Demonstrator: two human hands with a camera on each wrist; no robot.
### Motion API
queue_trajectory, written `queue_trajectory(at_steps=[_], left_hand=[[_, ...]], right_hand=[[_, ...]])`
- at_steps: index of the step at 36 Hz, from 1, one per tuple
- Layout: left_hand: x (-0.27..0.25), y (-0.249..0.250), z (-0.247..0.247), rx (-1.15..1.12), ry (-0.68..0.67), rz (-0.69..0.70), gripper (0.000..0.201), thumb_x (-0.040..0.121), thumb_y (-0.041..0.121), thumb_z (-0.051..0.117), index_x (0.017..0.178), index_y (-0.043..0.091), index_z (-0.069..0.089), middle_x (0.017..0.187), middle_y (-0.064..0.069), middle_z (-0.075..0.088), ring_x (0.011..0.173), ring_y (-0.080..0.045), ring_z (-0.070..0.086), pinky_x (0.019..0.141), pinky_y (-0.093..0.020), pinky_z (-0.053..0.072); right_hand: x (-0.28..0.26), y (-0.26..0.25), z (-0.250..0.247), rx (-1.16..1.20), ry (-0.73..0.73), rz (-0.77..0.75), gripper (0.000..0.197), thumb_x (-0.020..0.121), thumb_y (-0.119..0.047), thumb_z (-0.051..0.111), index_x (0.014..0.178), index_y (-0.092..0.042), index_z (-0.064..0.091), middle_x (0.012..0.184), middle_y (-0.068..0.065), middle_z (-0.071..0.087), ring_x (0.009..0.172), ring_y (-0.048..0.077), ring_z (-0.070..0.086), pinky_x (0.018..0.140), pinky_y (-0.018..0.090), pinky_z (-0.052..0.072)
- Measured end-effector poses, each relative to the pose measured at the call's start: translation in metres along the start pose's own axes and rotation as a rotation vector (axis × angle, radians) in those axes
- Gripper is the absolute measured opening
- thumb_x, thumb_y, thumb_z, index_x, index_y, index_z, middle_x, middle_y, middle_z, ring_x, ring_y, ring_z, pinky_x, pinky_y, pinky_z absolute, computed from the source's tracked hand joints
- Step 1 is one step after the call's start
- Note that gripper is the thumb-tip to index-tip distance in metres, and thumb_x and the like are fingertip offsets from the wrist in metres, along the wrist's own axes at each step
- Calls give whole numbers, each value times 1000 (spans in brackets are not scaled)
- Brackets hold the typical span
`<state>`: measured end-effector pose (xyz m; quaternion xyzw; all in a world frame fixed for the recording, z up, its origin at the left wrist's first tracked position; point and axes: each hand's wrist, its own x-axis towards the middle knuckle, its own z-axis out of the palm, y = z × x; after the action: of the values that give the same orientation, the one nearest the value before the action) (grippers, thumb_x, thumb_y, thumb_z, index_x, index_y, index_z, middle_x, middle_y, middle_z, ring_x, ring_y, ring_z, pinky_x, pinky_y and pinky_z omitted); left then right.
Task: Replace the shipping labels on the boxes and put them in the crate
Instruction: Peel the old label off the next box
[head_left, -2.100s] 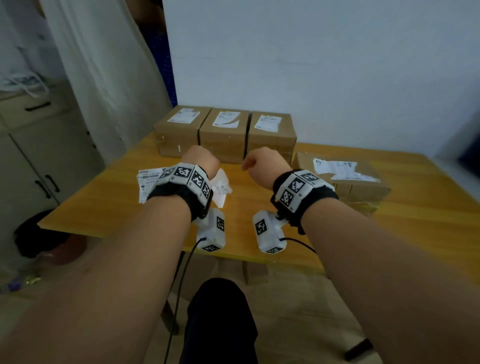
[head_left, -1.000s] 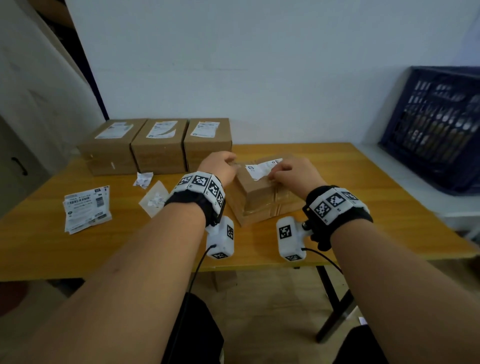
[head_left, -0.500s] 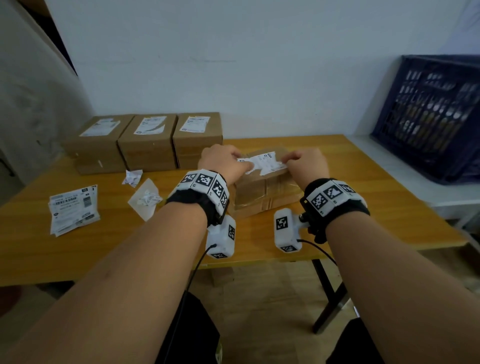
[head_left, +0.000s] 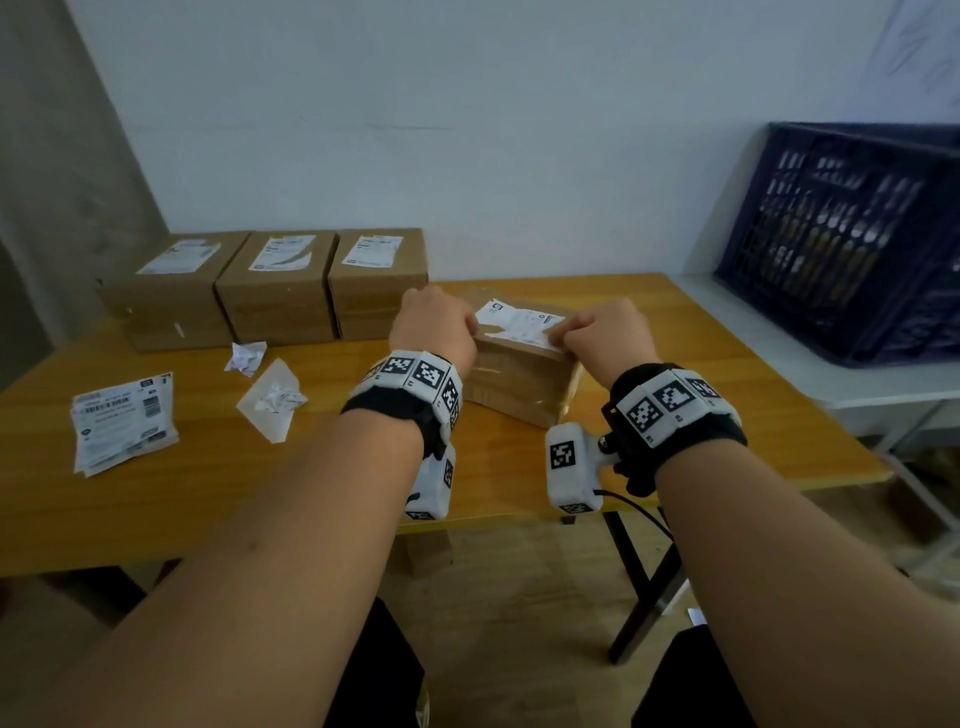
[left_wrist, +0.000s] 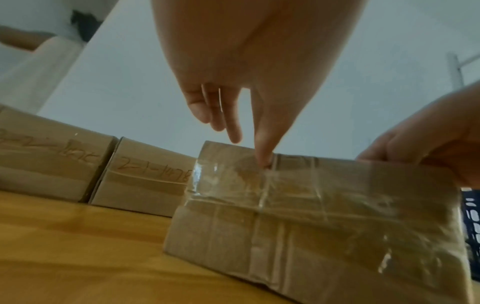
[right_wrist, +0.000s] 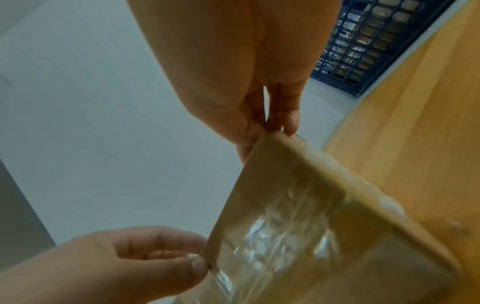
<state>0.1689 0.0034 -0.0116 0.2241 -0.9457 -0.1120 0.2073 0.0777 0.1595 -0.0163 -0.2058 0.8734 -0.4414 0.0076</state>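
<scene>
A taped brown box (head_left: 519, 387) lies on the wooden table (head_left: 208, 493) in front of me, with a white shipping label (head_left: 519, 318) on its top. My left hand (head_left: 436, 327) has curled fingers at the label's left end, and its thumb presses the box's near top edge (left_wrist: 262, 158). At the label's near right corner my right hand (head_left: 602, 332) pinches with thumb and fingers (right_wrist: 272, 127). Three more labelled boxes (head_left: 275, 286) stand in a row at the back left. The dark blue crate (head_left: 841, 234) sits on a white surface to the right.
A stack of fresh labels (head_left: 122, 421) lies at the table's left. A crumpled paper (head_left: 247, 356) and a backing sheet with another crumpled scrap (head_left: 272, 397) lie between it and my left wrist. A white wall rises close behind the table.
My view swung right from the row of boxes to the single box. Both hands took it, drew it nearer and turned it, and now work at the label's two ends.
</scene>
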Motion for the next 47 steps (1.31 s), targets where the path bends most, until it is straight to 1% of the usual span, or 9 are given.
queue_trajectory(at_steps=[4, 9, 13, 17, 24, 32, 39, 43, 47], left_hand=[[2, 6, -1, -120, -112, -41, 31, 93, 5, 50, 113, 17, 71, 120, -5, 65, 107, -23, 61, 92, -32, 50], [2, 5, 9, -264, -54, -100, 28, 90, 13, 48, 93, 14, 75, 98, -2, 70, 91, -21, 63, 69, -26, 47], [3, 2, 14, -427, -63, -121, 16, 85, 24, 61, 85, 13, 73, 84, 6, 63, 79, -14, 58, 63, -24, 45], [1, 1, 17, -546, -82, -149, 23, 78, 32, 74, 90, 13, 70, 85, 3, 61, 80, -13, 55, 71, -28, 48], [2, -1, 19, -617, -151, -197, 37, 74, 39, 78, 99, 18, 61, 94, 5, 59, 78, -6, 53, 59, -19, 39], [6, 2, 21, -641, -156, -240, 34, 75, 34, 78, 99, 16, 61, 99, 3, 59, 73, -2, 50, 55, -17, 37], [6, 4, 21, -650, -161, -258, 37, 73, 33, 79, 100, 15, 62, 104, -1, 62, 77, -8, 54, 56, -19, 40], [5, 5, 21, -670, -167, -275, 37, 73, 31, 79, 102, 15, 62, 106, -1, 62, 77, -7, 54, 55, -19, 38], [6, 5, 22, -666, -154, -254, 21, 76, 28, 76, 85, 20, 59, 98, 2, 58, 77, -8, 52, 55, -17, 36]], right_hand=[[-5, 4, -4, 65, -59, -37, 20, 84, -2, 66, 88, -17, 78, 88, -3, 72, 69, 3, 58, 57, 12, 43], [-7, 5, -7, 75, -80, -52, 11, 82, -11, 75, 90, -17, 78, 83, -6, 72, 68, 4, 63, 57, 10, 46], [-5, -1, -9, 14, -114, -56, 4, 80, -17, 77, 85, -17, 78, 80, -7, 72, 69, 4, 63, 62, 17, 50], [-1, -13, -9, -155, -160, -103, 6, 80, -19, 76, 79, -14, 78, 71, -5, 69, 64, 6, 61, 62, 21, 53], [5, -29, -9, -393, -256, -85, 16, 78, -19, 72, 85, -6, 77, 84, 10, 75, 75, 25, 71, 78, 40, 61], [5, -36, -11, -401, -322, -89, 12, 81, -17, 71, 86, -8, 77, 88, 11, 75, 84, 29, 72, 81, 42, 60], [5, -34, -6, -402, -333, -110, 12, 79, -17, 73, 86, -7, 75, 83, 9, 74, 80, 26, 72, 79, 42, 60], [7, -26, -5, -382, -286, -108, 8, 79, -13, 69, 82, -9, 75, 77, 7, 74, 71, 21, 72, 71, 32, 61], [9, -15, -10, -201, -289, -82, 8, 81, -10, 70, 80, -11, 77, 79, 7, 74, 73, 27, 73, 76, 41, 61]])
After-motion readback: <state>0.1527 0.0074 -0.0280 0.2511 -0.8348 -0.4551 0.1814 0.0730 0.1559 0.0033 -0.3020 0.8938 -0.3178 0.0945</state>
